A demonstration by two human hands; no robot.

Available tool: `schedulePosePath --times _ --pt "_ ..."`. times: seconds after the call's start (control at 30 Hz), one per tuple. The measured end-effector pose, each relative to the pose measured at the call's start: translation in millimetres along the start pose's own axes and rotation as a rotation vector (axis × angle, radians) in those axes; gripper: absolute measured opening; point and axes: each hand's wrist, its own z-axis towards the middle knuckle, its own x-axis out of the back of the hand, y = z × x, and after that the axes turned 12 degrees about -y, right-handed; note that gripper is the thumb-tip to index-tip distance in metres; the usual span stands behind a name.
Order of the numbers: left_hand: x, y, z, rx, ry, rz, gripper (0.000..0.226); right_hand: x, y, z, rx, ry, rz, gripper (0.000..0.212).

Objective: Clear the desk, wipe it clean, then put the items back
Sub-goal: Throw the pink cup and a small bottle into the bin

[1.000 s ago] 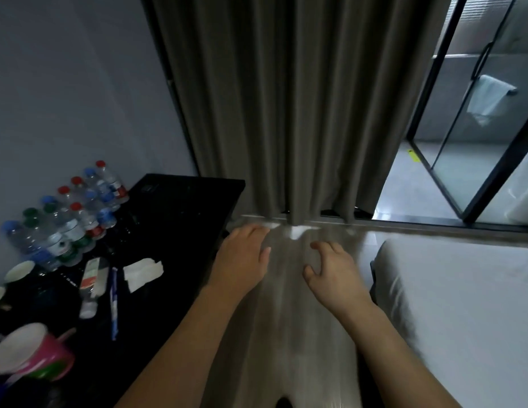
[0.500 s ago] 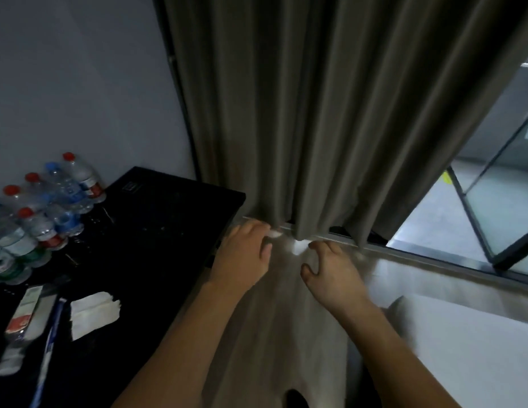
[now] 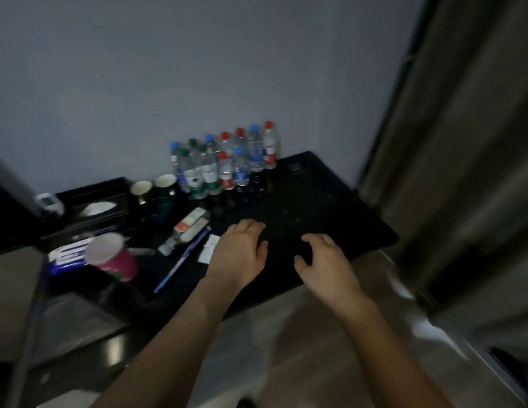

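Note:
A black desk (image 3: 330, 201) stands against a grey wall. Several water bottles (image 3: 224, 163) with red, blue and green caps are grouped at its back. In front of them lie a tube (image 3: 187, 228), a blue toothbrush (image 3: 183, 259) and a folded white paper (image 3: 209, 252). A pink cup (image 3: 112, 256) leans at the left, with two mugs (image 3: 156, 187) and a black tissue box (image 3: 97, 206) behind it. My left hand (image 3: 239, 251) hovers over the desk beside the paper, fingers loosely curled, holding nothing. My right hand (image 3: 324, 257) hovers to the right, also empty.
A blue-and-white pack (image 3: 67, 254) lies behind the pink cup. A grey curtain (image 3: 463, 142) hangs at the right of the desk. A small white device (image 3: 47, 201) sits at the far left. Wooden floor (image 3: 286, 348) lies below the desk's front edge.
The view has swung left from the curtain and bed to the desk. Both hands now hover over the desk top instead of the floor by the curtain.

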Motion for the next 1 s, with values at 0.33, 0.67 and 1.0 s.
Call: schedulePosePath --times 0.33,0.67,1.0 --pt "23.3 -152.1 -22.6 0.362 0.106 -0.113 0.042 -77.7 -102.7 95.4 0.267 -0.239 -0.112 0.049" --pt "14.9 -207.9 -1.0 0.613 0.022 -0.146 0.038 -109.8 -122.9 194.2 0.401 -0.449 -0.227 0.045" --pt "24.4 -242.8 -7.4 0.830 0.004 -0.167 0.033 -191.2 -173.7 303.3 0.722 -0.587 -0.464 0.040"
